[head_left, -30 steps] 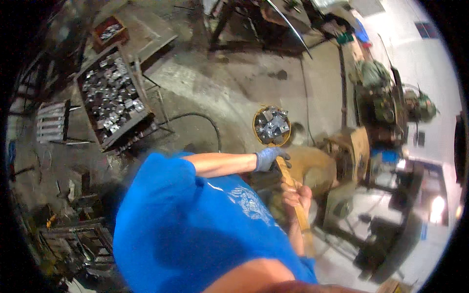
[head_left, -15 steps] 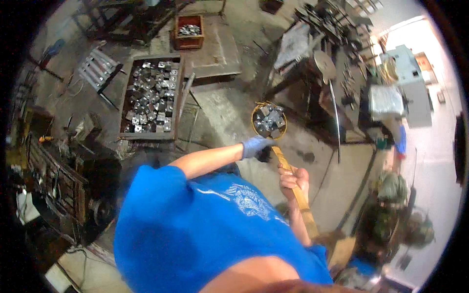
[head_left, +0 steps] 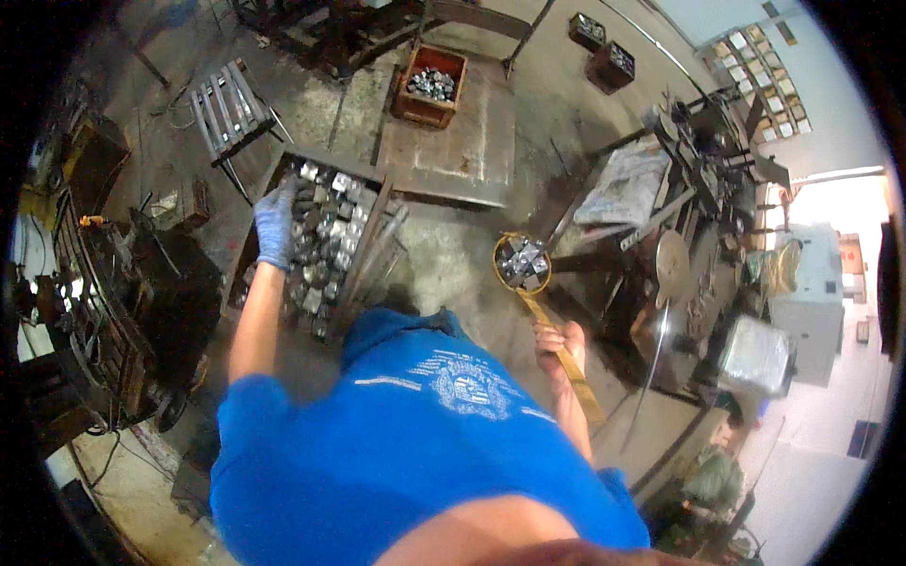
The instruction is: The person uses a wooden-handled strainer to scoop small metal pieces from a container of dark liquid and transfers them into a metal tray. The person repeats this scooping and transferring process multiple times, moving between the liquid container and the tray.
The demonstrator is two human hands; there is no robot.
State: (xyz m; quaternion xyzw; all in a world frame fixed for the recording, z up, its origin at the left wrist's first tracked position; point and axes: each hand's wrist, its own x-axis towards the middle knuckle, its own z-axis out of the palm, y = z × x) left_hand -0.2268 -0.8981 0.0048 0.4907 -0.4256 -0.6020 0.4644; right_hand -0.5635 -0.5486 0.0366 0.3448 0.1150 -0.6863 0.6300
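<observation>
Metal blocks (head_left: 326, 241) fill a long dark crate (head_left: 373, 247) on the workshop floor, and the left hand (head_left: 276, 223), in a blue glove, reaches down onto the heap at its near-left side. Its fingers curl onto the pieces there, though whether they have closed on one I cannot tell (the glove hides the tips). The right hand (head_left: 557, 341), bare, is wrapped around the yellow handle (head_left: 564, 357) of a round scoop-like basket (head_left: 521, 261) held out over the floor, well apart from the crate. That basket already carries a small cluster of the same shiny blocks, roughly filling its bottom, so I judge the loading partly done; the crate remains nearly full, so plenty is left to move. Beyond lie a flat steel plate (head_left: 453, 141) and a smaller red box (head_left: 429, 85) of similar parts, with machinery (head_left: 708, 217) at the right.
</observation>
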